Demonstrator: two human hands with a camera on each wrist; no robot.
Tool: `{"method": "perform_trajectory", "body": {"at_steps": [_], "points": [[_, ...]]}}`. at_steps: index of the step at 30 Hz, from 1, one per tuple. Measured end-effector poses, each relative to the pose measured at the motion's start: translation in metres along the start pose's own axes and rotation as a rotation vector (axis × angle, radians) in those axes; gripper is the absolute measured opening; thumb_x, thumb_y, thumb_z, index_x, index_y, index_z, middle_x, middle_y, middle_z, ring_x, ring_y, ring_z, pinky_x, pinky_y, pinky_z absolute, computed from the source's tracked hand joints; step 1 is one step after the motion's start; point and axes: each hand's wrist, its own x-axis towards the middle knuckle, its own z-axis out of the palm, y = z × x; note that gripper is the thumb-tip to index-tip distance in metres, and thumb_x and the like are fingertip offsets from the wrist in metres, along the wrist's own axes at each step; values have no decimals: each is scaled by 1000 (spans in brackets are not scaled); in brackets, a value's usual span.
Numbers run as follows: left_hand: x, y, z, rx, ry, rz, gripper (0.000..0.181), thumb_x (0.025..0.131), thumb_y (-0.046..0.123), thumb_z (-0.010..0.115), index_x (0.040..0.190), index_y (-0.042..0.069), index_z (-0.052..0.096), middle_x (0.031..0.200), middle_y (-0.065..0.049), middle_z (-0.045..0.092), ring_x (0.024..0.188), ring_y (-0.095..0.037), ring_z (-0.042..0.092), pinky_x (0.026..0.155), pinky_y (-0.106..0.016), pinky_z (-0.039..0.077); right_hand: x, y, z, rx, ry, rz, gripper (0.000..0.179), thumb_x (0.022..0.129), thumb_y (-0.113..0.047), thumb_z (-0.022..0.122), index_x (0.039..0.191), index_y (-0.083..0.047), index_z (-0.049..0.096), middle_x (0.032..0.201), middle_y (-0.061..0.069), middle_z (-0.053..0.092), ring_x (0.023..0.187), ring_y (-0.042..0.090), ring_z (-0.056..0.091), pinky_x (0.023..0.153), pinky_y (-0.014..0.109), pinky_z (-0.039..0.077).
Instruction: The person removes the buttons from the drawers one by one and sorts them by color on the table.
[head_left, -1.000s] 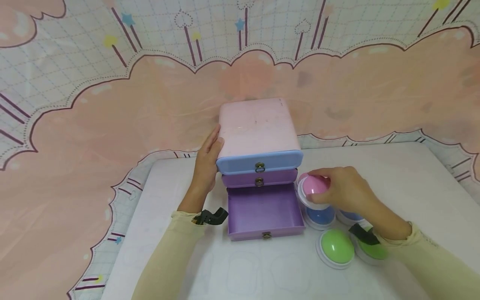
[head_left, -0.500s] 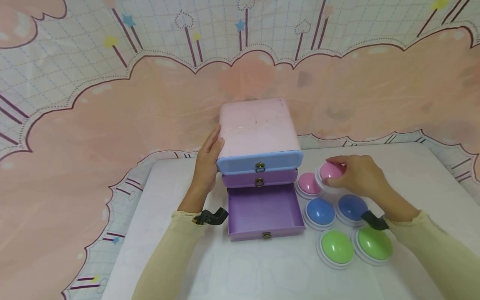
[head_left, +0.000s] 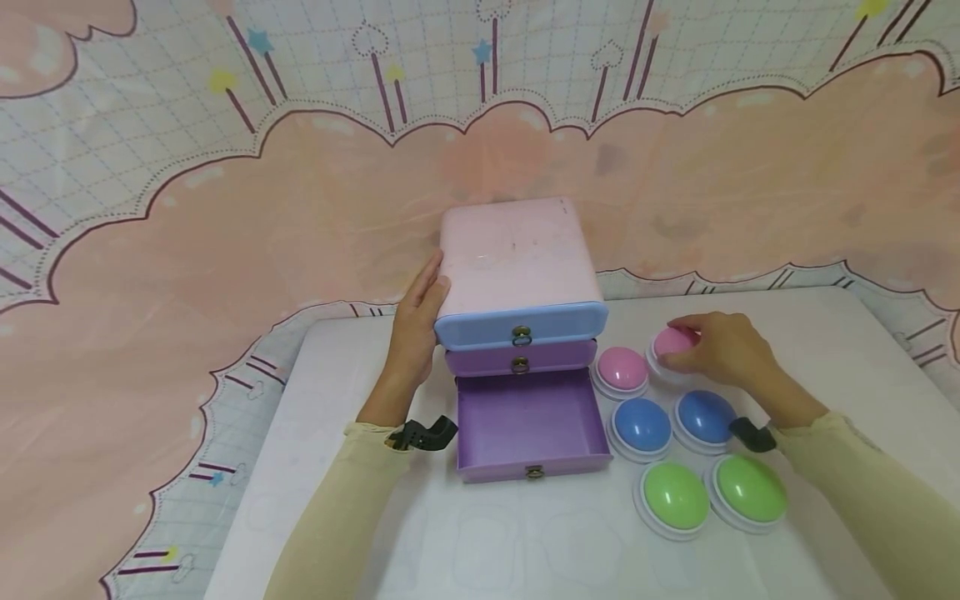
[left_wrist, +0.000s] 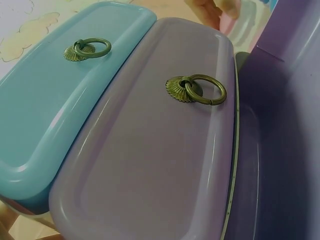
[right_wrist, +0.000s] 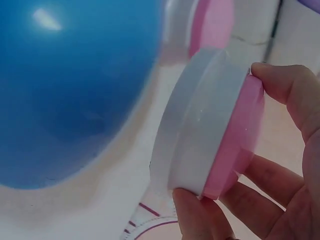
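Observation:
A small drawer cabinet [head_left: 517, 258] with a pink top stands at the middle of the table. My left hand [head_left: 412, 325] rests against its left side. The blue top drawer [head_left: 555, 325] and the purple middle drawer [head_left: 480, 362] have brass ring pulls; the lowest purple drawer [head_left: 528, 425] is pulled out and holds nothing. My right hand [head_left: 729, 354] grips a pink dome-shaped push button [head_left: 675, 342] by its rim. In the right wrist view, thumb and fingers span the white base and pink dome of that button [right_wrist: 205, 125]. A second pink button [head_left: 622, 368] sits to its left.
Nearer me on the white table [head_left: 450, 542] are two blue buttons, a left one [head_left: 642, 425] and a right one [head_left: 705, 416]. In front of them lie two green buttons, left [head_left: 677, 495] and right [head_left: 751, 488]. A patterned cloth [head_left: 337, 217] hangs behind.
My right hand has carried the pink button from above the left blue button to the back right, beside the other pink one. My left hand stays at the cabinet.

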Motion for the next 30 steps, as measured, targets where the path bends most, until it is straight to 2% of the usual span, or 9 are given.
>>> {"method": "perform_trajectory", "body": {"at_steps": [4, 8, 13, 18, 30], "points": [[1, -1, 0, -3, -2, -2, 49, 105, 40, 52, 153, 44, 43, 165, 17, 30, 153, -21, 31, 115, -60, 38, 4, 6, 5, 4, -31, 10, 76, 84, -49, 79, 139, -1, 59, 120, 26, 67, 104, 40, 59, 80, 48, 54], [1, -2, -1, -1, -1, -5, 49, 105, 40, 52, 153, 44, 43, 166, 17, 30, 153, -21, 30, 114, -61, 38, 8, 9, 9, 2, -28, -5, 74, 84, -45, 78, 138, 2, 60, 118, 26, 68, 102, 39, 59, 82, 49, 54], [1, -2, -1, 1, 1, -8, 49, 105, 40, 52, 153, 45, 43, 166, 18, 30, 153, -21, 30, 114, -61, 38, 11, 10, 13, 17, -50, -11, 72, 85, -40, 79, 137, 5, 59, 118, 27, 67, 103, 40, 59, 88, 53, 55], [2, -2, -1, 1, 6, -8, 49, 105, 40, 53, 152, 45, 44, 165, 18, 31, 153, -20, 30, 115, -60, 37, 14, 12, 16, 27, -87, 12, 73, 85, -40, 80, 138, 5, 58, 121, 27, 66, 106, 41, 59, 92, 54, 55], [2, -3, -1, 25, 2, 9, 50, 105, 40, 52, 154, 42, 42, 166, 17, 30, 154, -18, 28, 118, -61, 32, 16, 15, 17, 11, -111, 18, 72, 86, -38, 79, 139, 6, 57, 121, 29, 65, 108, 43, 58, 95, 58, 53]]}}
